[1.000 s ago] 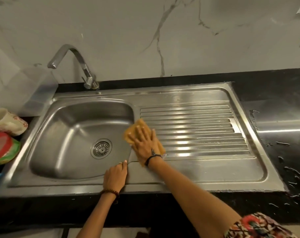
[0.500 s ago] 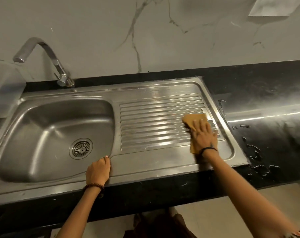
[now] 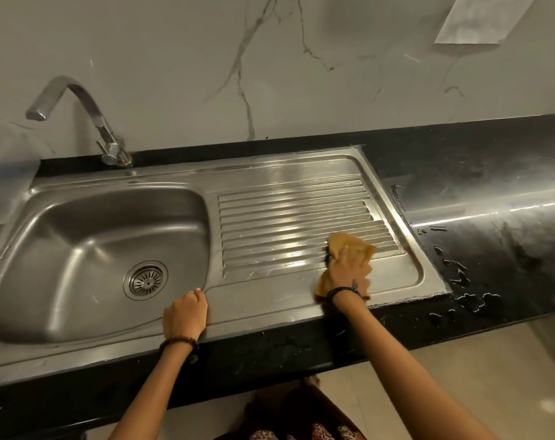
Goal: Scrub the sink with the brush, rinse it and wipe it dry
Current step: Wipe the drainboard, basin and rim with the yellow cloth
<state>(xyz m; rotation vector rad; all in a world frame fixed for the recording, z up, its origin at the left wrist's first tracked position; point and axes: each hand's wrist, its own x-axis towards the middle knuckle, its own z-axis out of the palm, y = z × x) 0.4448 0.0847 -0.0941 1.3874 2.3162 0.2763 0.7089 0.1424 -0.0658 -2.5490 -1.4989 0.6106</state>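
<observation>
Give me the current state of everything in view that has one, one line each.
Curved chrome tap: off, no water running.
Stainless steel sink basin: empty, round drain uncovered.
Ribbed steel drainboard: being wiped, some streaks.
Orange-yellow cloth: crumpled, flat on the drainboard.
Black stone countertop: wet, droplets beside the sink.
Right hand: presses on the cloth.
Left hand: rests on the basin's front rim, fingers curled.

Sink (image 3: 269,182): brushed steel, glossy, ribbed drainer. Tap (image 3: 79,100): polished metal. Cloth (image 3: 349,249): soft orange fabric, crumpled. Worktop (image 3: 492,173): black polished stone, wet beads. Wall (image 3: 174,58): smooth veined marble.
</observation>
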